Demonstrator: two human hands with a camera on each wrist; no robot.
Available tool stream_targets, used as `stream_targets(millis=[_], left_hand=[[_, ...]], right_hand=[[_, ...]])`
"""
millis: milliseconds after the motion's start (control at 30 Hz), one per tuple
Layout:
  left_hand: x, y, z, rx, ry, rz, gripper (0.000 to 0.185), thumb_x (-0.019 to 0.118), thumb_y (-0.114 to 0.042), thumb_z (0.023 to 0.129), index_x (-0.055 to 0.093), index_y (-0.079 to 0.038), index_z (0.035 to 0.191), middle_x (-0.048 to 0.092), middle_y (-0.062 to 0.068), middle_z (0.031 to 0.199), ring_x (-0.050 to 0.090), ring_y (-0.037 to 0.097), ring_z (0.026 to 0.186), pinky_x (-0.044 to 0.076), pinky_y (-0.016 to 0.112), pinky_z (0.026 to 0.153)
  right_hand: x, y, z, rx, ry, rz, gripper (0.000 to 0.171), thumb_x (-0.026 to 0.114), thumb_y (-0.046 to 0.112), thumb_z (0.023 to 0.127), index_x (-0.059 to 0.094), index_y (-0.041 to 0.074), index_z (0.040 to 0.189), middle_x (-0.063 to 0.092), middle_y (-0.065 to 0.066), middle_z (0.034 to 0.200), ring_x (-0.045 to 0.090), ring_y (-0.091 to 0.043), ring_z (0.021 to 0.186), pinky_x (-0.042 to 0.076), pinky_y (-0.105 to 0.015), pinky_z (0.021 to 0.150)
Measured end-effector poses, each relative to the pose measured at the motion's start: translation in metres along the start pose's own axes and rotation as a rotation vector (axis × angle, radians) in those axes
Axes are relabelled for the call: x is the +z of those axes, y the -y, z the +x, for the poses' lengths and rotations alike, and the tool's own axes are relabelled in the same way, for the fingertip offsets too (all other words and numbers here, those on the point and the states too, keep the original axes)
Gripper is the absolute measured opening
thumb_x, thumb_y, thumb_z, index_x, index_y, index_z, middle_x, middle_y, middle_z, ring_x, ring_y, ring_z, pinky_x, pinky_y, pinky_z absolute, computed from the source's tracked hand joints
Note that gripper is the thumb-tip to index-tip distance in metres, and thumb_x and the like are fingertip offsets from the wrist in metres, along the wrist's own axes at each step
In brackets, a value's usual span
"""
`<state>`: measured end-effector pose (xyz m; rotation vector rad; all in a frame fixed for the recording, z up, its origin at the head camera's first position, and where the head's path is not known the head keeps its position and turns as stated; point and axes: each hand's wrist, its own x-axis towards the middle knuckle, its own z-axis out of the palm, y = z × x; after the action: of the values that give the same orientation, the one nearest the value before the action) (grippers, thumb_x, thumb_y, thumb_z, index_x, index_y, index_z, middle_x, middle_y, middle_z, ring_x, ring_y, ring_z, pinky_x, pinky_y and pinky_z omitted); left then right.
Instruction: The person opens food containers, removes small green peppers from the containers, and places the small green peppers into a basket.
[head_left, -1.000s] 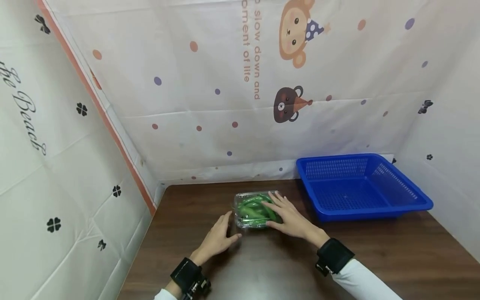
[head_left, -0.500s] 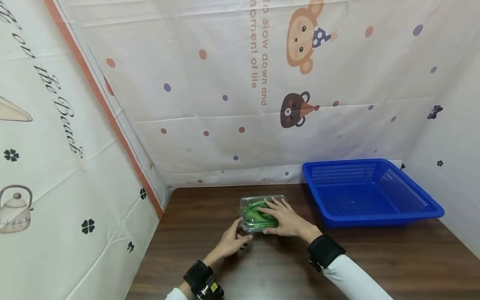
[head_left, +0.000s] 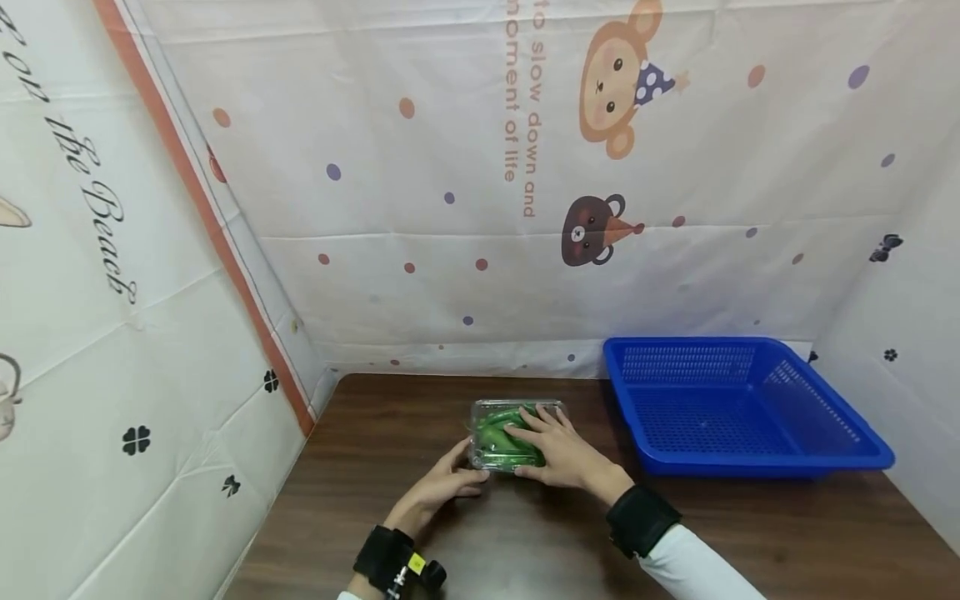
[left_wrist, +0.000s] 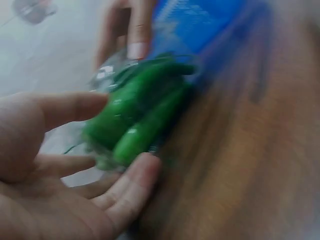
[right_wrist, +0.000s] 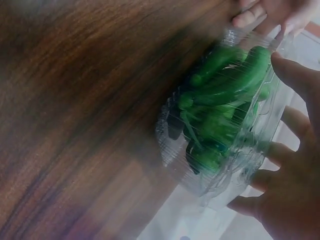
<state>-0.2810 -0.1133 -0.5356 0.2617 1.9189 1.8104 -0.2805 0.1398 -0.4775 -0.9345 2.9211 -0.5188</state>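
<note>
box: clear clamshell of green peppers (head_left: 510, 435), mid-table (head_left: 750, 525), just left of blue basket (head_left: 750, 408)
right hand (head_left: 558, 454): fingers spread flat on lid
left hand (head_left: 442, 487): fingertips at box's near-left corner, relaxed
progress: box not lifted; basket holds nothing

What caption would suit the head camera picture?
Two hands, left hand and right hand, on a clear box of green vegetables beside a blue basket.
</note>
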Motion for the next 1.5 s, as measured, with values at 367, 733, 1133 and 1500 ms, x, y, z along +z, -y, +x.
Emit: stream_targets(millis=[367,733,1133,1500], left_hand=[[-0.011,0.003,0.002,-0.050,0.039,-0.062,0.092,0.073,-0.028,0.097,0.014,-0.011,0.166,0.021,0.032,0.164,0.060,0.031,0.126,0.058,0.045,0.104],[0.002,0.016,-0.001,-0.081,0.014,-0.055,0.094,0.072,-0.033,0.097,0.012,-0.012,0.166,0.013,0.034,0.165,0.063,0.027,0.120,0.057,0.045,0.103],[-0.005,0.000,0.002,-0.050,-0.032,-0.037,0.089,0.069,-0.031,0.099,0.013,-0.016,0.166,0.016,0.031,0.166,0.055,0.031,0.132,0.055,0.048,0.107],[0.001,0.003,0.004,-0.041,-0.042,-0.071,0.086,0.068,-0.028,0.100,0.015,-0.014,0.166,0.020,0.030,0.165,0.058,0.031,0.129,0.056,0.047,0.106]], right_hand=[[0.004,0.002,0.005,-0.057,-0.047,-0.189,0.064,0.070,0.046,0.095,0.053,0.019,0.151,0.046,-0.024,0.156,0.042,-0.053,0.142,0.039,-0.074,0.112],[0.014,0.002,-0.006,-0.030,-0.047,-0.209,0.063,0.068,0.049,0.094,0.055,0.021,0.149,0.049,-0.022,0.154,0.045,-0.053,0.141,0.041,-0.075,0.110],[0.007,0.014,0.010,-0.118,-0.159,-0.286,0.049,0.078,0.037,0.090,0.059,0.017,0.130,0.061,-0.012,0.132,0.059,-0.040,0.130,0.052,-0.072,0.098],[0.021,0.020,0.003,-0.346,-0.440,-0.603,0.014,0.084,0.026,0.082,0.072,0.020,0.088,0.078,-0.005,0.107,0.077,-0.024,0.094,0.066,-0.034,0.063]])
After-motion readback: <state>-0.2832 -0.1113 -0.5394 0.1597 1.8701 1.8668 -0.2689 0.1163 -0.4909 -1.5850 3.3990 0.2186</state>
